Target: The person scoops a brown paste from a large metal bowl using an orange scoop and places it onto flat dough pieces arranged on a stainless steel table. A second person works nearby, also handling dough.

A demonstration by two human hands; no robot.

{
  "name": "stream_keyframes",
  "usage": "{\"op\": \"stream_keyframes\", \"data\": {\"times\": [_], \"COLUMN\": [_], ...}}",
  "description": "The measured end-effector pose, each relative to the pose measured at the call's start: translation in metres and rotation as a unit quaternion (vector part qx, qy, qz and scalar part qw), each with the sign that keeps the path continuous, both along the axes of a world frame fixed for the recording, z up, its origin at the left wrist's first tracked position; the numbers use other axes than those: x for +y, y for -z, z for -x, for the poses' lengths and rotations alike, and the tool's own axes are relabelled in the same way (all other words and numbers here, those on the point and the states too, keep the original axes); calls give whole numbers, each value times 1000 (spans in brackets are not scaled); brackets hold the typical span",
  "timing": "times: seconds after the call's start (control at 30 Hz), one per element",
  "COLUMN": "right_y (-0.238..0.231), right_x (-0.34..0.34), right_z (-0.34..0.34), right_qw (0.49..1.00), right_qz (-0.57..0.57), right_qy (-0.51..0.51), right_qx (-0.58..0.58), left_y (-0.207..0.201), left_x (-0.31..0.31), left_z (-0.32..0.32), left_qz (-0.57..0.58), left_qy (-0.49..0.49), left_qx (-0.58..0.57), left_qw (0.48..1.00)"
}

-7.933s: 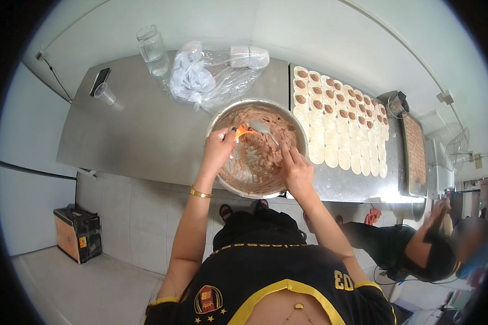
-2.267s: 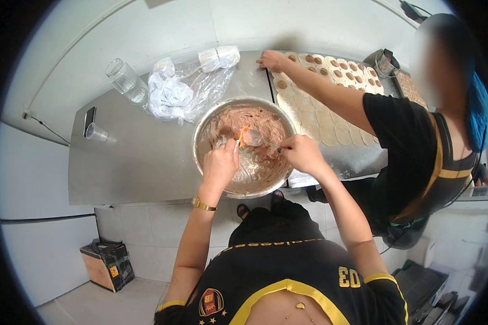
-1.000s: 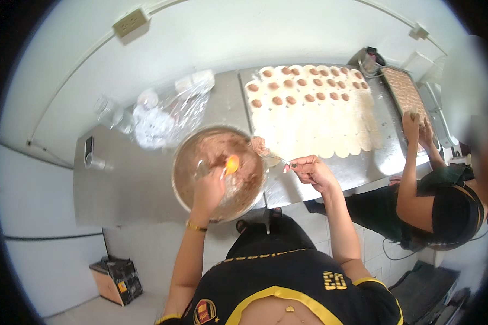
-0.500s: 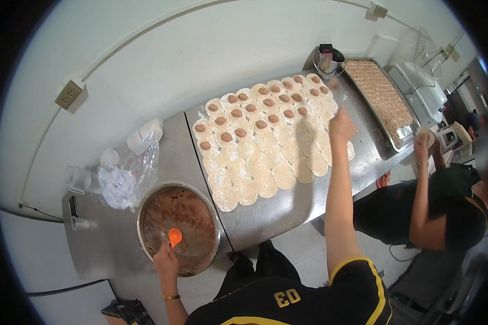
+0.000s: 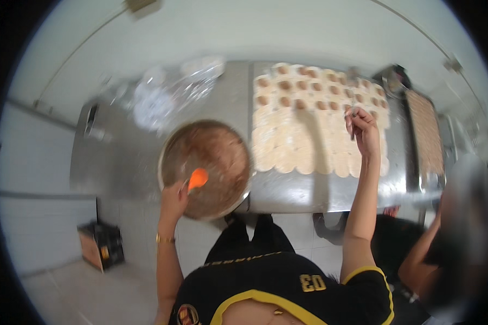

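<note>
My left hand [image 5: 174, 198] grips the handle of an orange scoop [image 5: 198, 177] over a wide metal bowl [image 5: 171, 154]. A brown paste is smeared inside the bowl. My right hand [image 5: 365, 130] is raised over the right part of rows of pale dough rounds [image 5: 287, 143] laid edge to edge. Its fingers close round a thin dark utensil [image 5: 353, 132], too blurred to name. Brown lumps of filling [image 5: 285, 85] sit on the rounds in the far rows. The near rounds are bare and look floured.
Clear plastic bags [image 5: 200, 76] lie at the back left of the metal table [image 5: 287, 190]. A long tray [image 5: 415, 173] of brown pieces and a metal pot [image 5: 393, 80] stand on the right. A co-worker's arm [image 5: 417, 257] shows at lower right, beside a dark box [image 5: 100, 246] far left.
My head has turned, so bowl and dough appear further right. My right hand has drawn back toward me from the far right of the sheet. The left still holds the scoop over the bowl.
</note>
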State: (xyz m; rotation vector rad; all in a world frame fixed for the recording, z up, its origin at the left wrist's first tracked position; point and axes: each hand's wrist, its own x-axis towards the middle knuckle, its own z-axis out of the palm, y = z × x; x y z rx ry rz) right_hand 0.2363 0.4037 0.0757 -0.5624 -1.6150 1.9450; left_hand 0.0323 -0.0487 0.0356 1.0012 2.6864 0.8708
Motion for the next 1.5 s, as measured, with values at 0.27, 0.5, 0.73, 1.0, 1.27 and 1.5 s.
{"op": "stream_keyframes", "data": {"times": [0.27, 0.5, 0.73, 1.0, 1.27, 1.5], "right_y": [13, 67, 82, 88, 83, 100], "right_x": [-229, -282, -310, -290, -300, -296], "right_z": [134, 195, 175, 159, 154, 127], "right_qw": [616, 445, 474, 651, 557, 644], "right_qz": [-722, -840, -770, -534, -683, -536], "right_qy": [-197, -179, -302, -310, -300, -410], "right_qx": [-247, -253, -301, -441, -366, -361], "left_y": [-1, 23, 39, 38, 43, 37], "left_x": [-30, -38, -45, -53, -61, -60], "left_z": [13, 17, 17, 28, 34, 33], "left_qz": [-27, -67, -188, -229, -229, -233], "left_qy": [-76, -143, -164, -175, -177, -176], "left_qx": [1, 13, -39, -107, -151, -160], "left_qw": [997, 987, 968, 952, 945, 943]}}
